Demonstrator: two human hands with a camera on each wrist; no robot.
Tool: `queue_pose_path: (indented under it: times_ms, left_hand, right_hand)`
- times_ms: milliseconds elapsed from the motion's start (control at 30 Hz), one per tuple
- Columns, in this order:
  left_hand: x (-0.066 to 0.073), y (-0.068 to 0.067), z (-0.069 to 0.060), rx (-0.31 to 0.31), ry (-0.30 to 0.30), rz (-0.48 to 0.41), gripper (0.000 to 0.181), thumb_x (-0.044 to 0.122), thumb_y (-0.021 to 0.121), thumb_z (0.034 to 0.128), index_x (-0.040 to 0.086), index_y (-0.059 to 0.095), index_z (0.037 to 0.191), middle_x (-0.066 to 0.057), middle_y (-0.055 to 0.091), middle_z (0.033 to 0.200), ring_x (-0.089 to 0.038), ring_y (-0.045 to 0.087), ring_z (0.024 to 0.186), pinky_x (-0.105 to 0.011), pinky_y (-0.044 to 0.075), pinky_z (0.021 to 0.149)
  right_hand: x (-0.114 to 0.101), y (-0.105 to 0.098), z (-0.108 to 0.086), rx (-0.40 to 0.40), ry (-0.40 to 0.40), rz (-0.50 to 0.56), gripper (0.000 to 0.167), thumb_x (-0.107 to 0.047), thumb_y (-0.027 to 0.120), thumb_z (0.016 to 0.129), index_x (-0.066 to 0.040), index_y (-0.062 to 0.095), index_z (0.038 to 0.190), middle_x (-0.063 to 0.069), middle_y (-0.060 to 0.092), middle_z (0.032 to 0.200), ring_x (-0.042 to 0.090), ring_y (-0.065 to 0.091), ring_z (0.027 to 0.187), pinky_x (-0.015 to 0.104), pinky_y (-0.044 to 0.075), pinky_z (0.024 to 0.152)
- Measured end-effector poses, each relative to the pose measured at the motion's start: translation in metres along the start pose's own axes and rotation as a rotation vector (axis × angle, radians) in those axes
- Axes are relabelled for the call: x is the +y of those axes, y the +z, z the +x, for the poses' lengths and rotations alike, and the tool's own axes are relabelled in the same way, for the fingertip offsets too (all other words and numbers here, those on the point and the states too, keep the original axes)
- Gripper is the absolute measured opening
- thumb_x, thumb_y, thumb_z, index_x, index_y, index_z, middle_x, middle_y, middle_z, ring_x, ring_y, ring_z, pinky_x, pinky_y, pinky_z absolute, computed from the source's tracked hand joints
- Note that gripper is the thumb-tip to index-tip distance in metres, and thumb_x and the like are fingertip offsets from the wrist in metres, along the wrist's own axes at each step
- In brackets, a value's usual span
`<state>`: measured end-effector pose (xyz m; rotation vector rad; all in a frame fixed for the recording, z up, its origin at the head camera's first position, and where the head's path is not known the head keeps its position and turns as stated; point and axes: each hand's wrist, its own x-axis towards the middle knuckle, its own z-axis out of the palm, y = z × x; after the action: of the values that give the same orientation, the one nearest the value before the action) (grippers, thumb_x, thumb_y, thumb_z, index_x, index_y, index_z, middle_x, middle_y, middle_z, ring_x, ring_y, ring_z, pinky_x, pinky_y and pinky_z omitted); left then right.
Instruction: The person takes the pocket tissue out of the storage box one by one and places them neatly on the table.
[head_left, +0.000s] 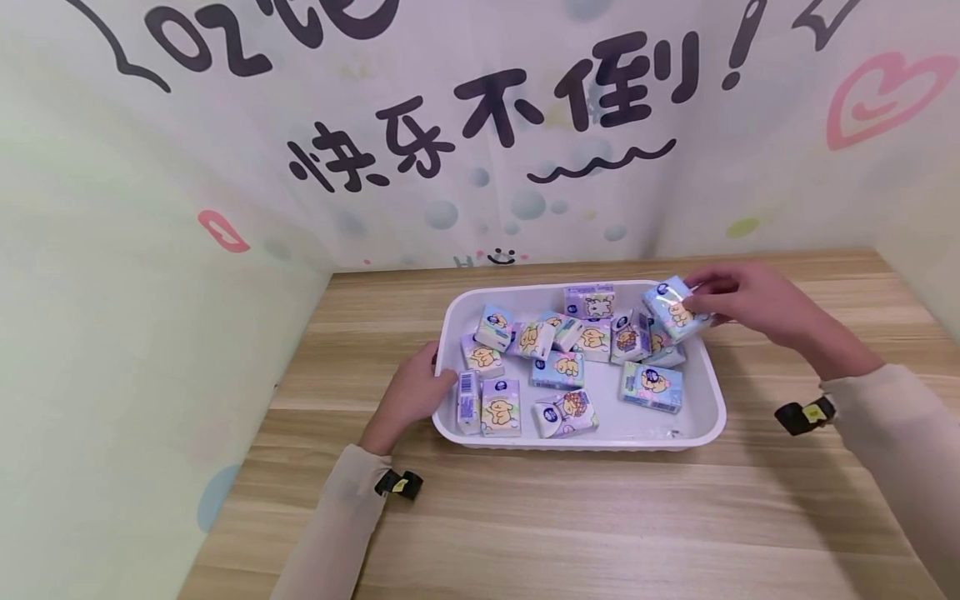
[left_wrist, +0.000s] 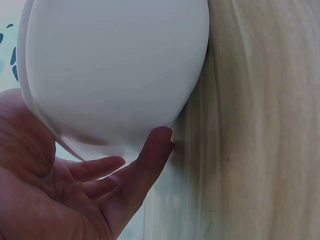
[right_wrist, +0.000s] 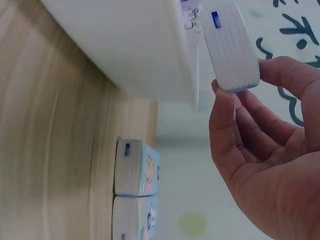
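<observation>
A white plastic basin (head_left: 600, 440) stands on the table with several small tissue packs in it, purple and light blue with cartoon animals. My left hand (head_left: 411, 387) grips the basin's left rim, its thumb over the edge. In the left wrist view its fingers (left_wrist: 159, 145) lie along the outer wall. Above the basin's back right corner, my right hand (head_left: 757, 302) pinches a light blue tissue pack (head_left: 670, 302) between thumb and fingers. The right wrist view shows that pack (right_wrist: 230, 50) from its pale side, held tilted and raised off the others.
Two tissue packs (right_wrist: 134, 195) sit side by side on the wooden table (head_left: 570, 525) outside the basin, in the right wrist view; the right hand hides that spot in the head view. A printed white curtain (head_left: 487, 208) hangs behind the table and along its left.
</observation>
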<state>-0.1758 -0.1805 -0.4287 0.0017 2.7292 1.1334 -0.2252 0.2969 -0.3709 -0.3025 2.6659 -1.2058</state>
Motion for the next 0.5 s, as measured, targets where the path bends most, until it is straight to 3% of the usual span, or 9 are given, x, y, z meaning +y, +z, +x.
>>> queue_pose_path:
  times_ms: [167,267,500]
  left_hand:
    - [0.000,0.000,0.000,-0.003,0.002,-0.006,0.063,0.017,0.060,0.1052,0.001,0.045,0.164,-0.026,0.067,0.141,-0.034,0.078,0.100,-0.038,0.069,0.069]
    - [0.000,0.000,0.000,-0.003,-0.001,-0.004,0.063,0.017,0.060,0.1052,0.001,0.045,0.164,-0.026,0.067,0.141,-0.034,0.078,0.100,-0.038,0.069,0.069]
    - [0.000,0.000,0.000,-0.001,-0.001,-0.008,0.063,0.017,0.059,0.1050,0.000,0.046,0.164,-0.026,0.068,0.140,-0.033,0.078,0.099,-0.037,0.069,0.068]
  right_hand:
    - [0.014,-0.010,0.000,0.071,0.058,0.019,0.054,-0.025,0.071,0.110,0.009,0.057,0.149,0.025,0.067,0.133,0.008,0.066,0.094,0.024,0.063,0.078]
    - [0.023,-0.016,0.000,0.126,0.080,0.065,0.055,-0.025,0.069,0.110,0.010,0.055,0.150,0.020,0.067,0.132,0.004,0.064,0.093,0.022,0.062,0.078]
    - [0.048,-0.032,-0.003,0.204,0.151,0.153,0.063,-0.035,0.062,0.113,0.009,0.047,0.156,-0.012,0.058,0.120,-0.002,0.060,0.095,0.016,0.060,0.083]
